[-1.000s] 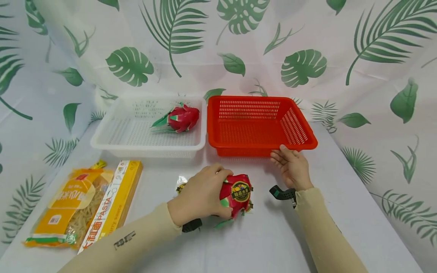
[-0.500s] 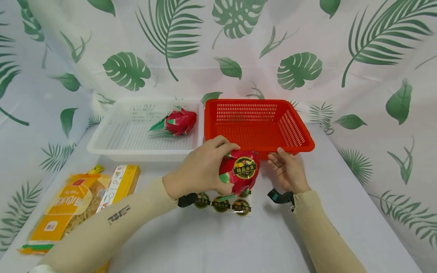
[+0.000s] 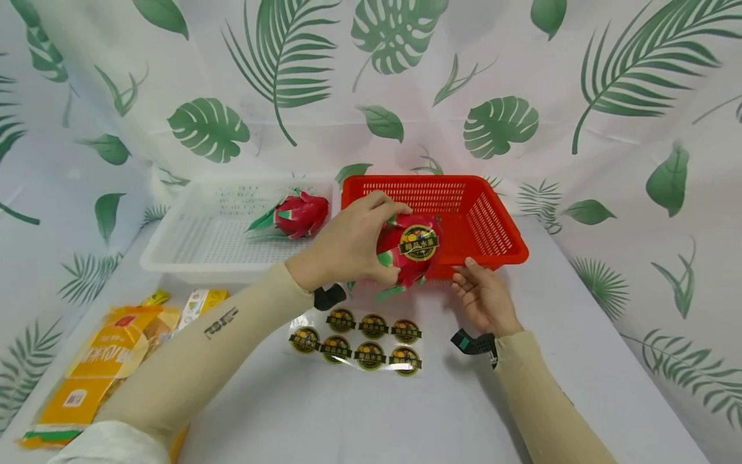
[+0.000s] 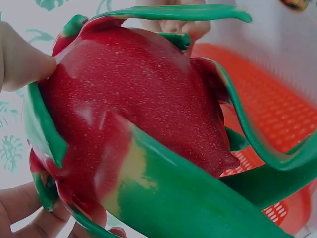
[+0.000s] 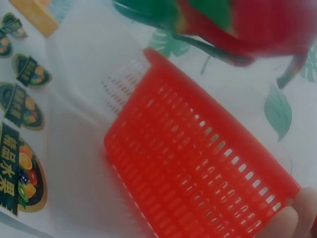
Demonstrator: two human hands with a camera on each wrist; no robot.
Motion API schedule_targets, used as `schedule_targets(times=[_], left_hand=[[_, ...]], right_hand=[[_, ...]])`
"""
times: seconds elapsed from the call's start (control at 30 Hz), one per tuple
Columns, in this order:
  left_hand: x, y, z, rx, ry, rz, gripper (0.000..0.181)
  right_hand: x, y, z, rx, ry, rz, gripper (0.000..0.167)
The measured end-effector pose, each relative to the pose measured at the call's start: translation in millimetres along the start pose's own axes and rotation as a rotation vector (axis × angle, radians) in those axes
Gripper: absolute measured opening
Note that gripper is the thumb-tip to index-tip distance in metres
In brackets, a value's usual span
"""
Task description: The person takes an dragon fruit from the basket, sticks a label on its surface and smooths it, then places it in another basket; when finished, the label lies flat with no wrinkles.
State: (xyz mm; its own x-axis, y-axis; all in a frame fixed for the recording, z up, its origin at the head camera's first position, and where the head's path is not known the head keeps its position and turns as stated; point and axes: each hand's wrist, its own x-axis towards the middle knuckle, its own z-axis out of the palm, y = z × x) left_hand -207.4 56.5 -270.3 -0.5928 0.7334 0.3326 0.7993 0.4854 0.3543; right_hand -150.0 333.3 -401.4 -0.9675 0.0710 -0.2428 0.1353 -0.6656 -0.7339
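Note:
My left hand (image 3: 353,245) grips a red dragon fruit (image 3: 410,248) with green-tipped scales and a round black-and-gold sticker on its side. It is held above the near left part of the red basket (image 3: 504,222). In the left wrist view the fruit (image 4: 143,94) fills much of the picture, a thumb and fingers around its left side. At the basket's near rim, my right hand (image 3: 485,296) rests with its fingers loosely bent. A sheet of round stickers (image 3: 356,338) lies on the table below the fruit.
A white basket (image 3: 203,264) with another dragon fruit (image 3: 301,214) adjoins the red one on the left. At the left lie an orange pasta bag (image 3: 93,367) and a yellow-and-white box (image 3: 203,301), partly behind the left sleeve. A leaf-patterned cloth (image 3: 429,122) hangs behind.
My left hand has lifted the dragon fruit off the sticker sheet, up and forward to the red basket, uncovering the stickers. The right hand has stayed at the basket's rim.

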Motion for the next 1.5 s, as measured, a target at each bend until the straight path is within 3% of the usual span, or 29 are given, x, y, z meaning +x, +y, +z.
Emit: schedule_targets(times=[0.57, 0.9, 1.1, 1.37, 1.5], left_hand=[[88.1, -40.3, 7.9, 0.106, -0.110, -0.079, 0.086], [125.6, -60.6, 43.6, 0.206, -0.232, -0.209, 0.088], [147.0, -64.1, 63.2, 0.287, -0.265, -0.244, 0.087], [157.6, -60.1, 92.6, 0.276, -0.333, -0.268, 0.082], [162.8, -64.3, 101.9, 0.315, -0.328, -0.279, 0.077]], right_hand=[[-2.8, 0, -1, -0.080, 0.009, -0.005, 0.023], [-4.3, -2, -2, -0.057, 0.015, 0.000, 0.025], [-4.6, -2, -2, -0.073, 0.017, -0.004, 0.021], [-3.8, -1, -1, -0.106, 0.076, -0.002, 0.022], [-4.5, -1, -2, -0.111, 0.075, -0.008, 0.022]])
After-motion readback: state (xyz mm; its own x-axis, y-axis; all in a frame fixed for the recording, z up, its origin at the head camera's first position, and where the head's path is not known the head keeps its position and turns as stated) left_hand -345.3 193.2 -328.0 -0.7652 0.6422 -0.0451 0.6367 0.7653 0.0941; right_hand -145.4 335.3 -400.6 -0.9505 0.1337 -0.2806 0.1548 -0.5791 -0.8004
